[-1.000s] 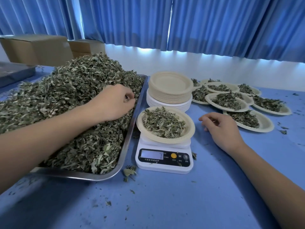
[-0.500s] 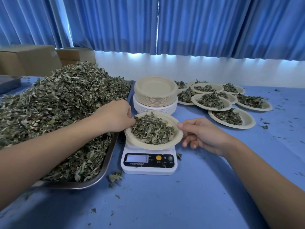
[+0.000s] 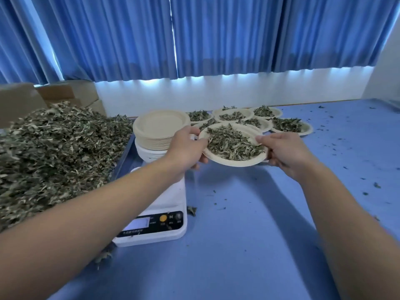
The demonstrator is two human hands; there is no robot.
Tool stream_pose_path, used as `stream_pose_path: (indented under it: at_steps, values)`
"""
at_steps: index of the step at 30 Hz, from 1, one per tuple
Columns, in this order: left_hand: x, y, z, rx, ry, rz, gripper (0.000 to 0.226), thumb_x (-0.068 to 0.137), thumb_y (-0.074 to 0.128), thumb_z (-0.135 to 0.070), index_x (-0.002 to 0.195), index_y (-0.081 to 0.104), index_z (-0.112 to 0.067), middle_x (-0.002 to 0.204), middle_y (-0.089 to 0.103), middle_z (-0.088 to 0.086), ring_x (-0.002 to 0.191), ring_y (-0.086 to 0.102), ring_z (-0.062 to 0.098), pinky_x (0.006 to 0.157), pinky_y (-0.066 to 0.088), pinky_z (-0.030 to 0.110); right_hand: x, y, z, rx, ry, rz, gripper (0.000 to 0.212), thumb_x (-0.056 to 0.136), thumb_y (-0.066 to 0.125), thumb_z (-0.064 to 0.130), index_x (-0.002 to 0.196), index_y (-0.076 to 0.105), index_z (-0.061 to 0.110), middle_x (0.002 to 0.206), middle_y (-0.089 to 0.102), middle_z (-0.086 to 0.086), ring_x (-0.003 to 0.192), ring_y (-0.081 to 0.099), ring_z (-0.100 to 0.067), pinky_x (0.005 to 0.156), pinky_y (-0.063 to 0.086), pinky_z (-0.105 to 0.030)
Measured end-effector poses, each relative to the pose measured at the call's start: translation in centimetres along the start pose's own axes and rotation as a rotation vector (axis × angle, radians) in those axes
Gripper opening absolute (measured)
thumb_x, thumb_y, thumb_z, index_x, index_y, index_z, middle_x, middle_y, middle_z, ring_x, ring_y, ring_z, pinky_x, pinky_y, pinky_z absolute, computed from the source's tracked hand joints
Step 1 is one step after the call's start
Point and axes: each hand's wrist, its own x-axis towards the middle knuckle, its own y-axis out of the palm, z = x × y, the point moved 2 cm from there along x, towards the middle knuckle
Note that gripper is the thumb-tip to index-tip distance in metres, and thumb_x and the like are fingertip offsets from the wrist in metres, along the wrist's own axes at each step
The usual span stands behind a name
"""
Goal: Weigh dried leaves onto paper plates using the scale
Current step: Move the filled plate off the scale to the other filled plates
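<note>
Overhead, blue curtains (image 3: 216, 35) hang across the far side of the room, above a strip of white wall (image 3: 216, 92). A blue worktop (image 3: 249, 245) fills the lower part of the view, dotted with leaf crumbs (image 3: 376, 185), most of them to the right. Cardboard boxes (image 3: 65, 94) stand at far left. A metal tray (image 3: 124, 154) on the left carries a tall heap (image 3: 54, 148) of dried leaves. Just right of it, a stack (image 3: 161, 124) of empty plates stands far of a white scale (image 3: 171, 200), whose display end points near. Filled plates (image 3: 290, 125) lie overlapping at the far centre-right.

The plate (image 3: 236, 163) in hand hangs in the air above the worktop, right of the stack and far-right of the scale, near of the filled plates. It is round, so it has no long axis. Its open face points up, roughly level, and its leaves (image 3: 233, 144) are spread across it. The left grip (image 3: 186, 148) clamps the left rim, thumb on top and fingers under. The right grip (image 3: 285, 152) clamps the right rim the same way, so the held line runs left to right.
</note>
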Motion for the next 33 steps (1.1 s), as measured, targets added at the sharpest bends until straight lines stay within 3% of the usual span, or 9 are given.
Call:
stream_pose_path:
  at_steps: [10,13,16,19,23,26,28,31,33]
  values:
    - [2.1,19.8,-3.2,-0.406,-0.189,0.096,0.018,0.096,0.049,0.0,0.112,0.055,-0.006,0.067,0.06,0.011,0.04,0.055,0.014,0.036,0.042,0.019,2.4,-10.5,-2.1,0.124,0.047,-0.641,0.028,0.09,0.072,0.016,0.068,0.057,0.009,0.056,0.062,-0.008,0.036,0.061,-0.021,0.049,0.059,-0.035]
    - [2.0,24.5,-3.6,-0.483,-0.304,0.134,0.019,0.096,0.046,0.002,0.113,0.051,-0.005,0.066,0.059,0.013,0.033,0.051,0.012,0.035,0.042,0.018,2.6,-12.7,-2.8,0.067,0.085,-0.792,0.024,0.087,0.069,0.017,0.069,0.057,0.006,0.067,0.068,-0.016,0.06,0.072,-0.035,0.067,0.062,-0.052]
    - [1.7,27.4,-3.5,-0.549,-0.377,0.136,0.007,0.096,0.047,0.002,0.096,0.051,-0.003,0.07,0.058,0.012,0.034,0.051,0.011,0.034,0.043,0.018,2.5,-14.0,-3.5,0.004,0.176,-0.893,0.019,0.091,0.066,0.019,0.101,0.065,0.003,0.104,0.071,-0.02,0.091,0.073,-0.037,0.064,0.057,-0.042]
    - [1.7,29.0,-3.0,-0.589,-0.438,0.13,0.011,0.095,0.046,0.008,0.09,0.052,0.0,0.071,0.059,0.016,0.042,0.053,0.018,0.036,0.047,0.02,2.5,-14.4,-4.3,-0.05,0.279,-0.924,0.028,0.097,0.062,0.015,0.121,0.058,0.001,0.125,0.065,-0.019,0.107,0.066,-0.034,0.058,0.038,-0.033]
    - [1.8,29.8,-2.6,-0.595,-0.464,0.102,0.013,0.096,0.044,0.005,0.089,0.054,0.0,0.062,0.06,0.016,0.042,0.055,0.021,0.041,0.051,0.025,2.8,-13.7,-4.9,-0.057,0.33,-0.865,0.023,0.095,0.065,0.013,0.114,0.064,0.0,0.101,0.07,-0.015,0.083,0.068,-0.032,0.067,0.045,-0.034]
    - [1.6,29.8,-3.1,-0.584,-0.443,0.08,0.011,0.092,0.046,-0.001,0.09,0.057,-0.003,0.058,0.064,0.012,0.046,0.061,0.022,0.045,0.049,0.025,3.2,-13.5,-5.1,-0.13,0.34,-0.847,0.023,0.094,0.069,0.019,0.112,0.066,0.005,0.112,0.07,-0.016,0.098,0.068,-0.034,0.07,0.046,-0.036]
    - [1.2,29.9,-3.4,-0.587,-0.422,0.083,0.024,0.089,0.044,-0.001,0.107,0.06,-0.001,0.079,0.07,0.016,0.055,0.064,0.023,0.046,0.047,0.024,3.4,-13.6,-5.2,-0.19,0.338,-0.841,0.021,0.094,0.068,0.017,0.111,0.065,0.005,0.114,0.069,-0.017,0.102,0.067,-0.034,0.072,0.049,-0.037]
    - [1.1,30.2,-3.6,-0.571,-0.378,0.076,0.038,0.088,0.041,-0.001,0.121,0.06,-0.001,0.105,0.07,0.018,0.074,0.063,0.026,0.058,0.049,0.029,3.7,-13.7,-5.4,-0.209,0.322,-0.817,0.007,0.09,0.066,0.009,0.089,0.059,0.007,0.099,0.066,-0.013,0.082,0.062,-0.031,0.06,0.045,-0.034]
    - [1.0,30.2,-3.5,-0.55,-0.38,0.103,0.037,0.088,0.04,-0.002,0.118,0.061,-0.002,0.088,0.066,0.012,0.067,0.058,0.024,0.054,0.044,0.026,3.7,-13.7,-5.5,-0.238,0.32,-0.816,0.021,0.088,0.062,0.002,0.073,0.049,0.011,0.084,0.058,-0.009,0.067,0.054,-0.026,0.05,0.036,-0.03]
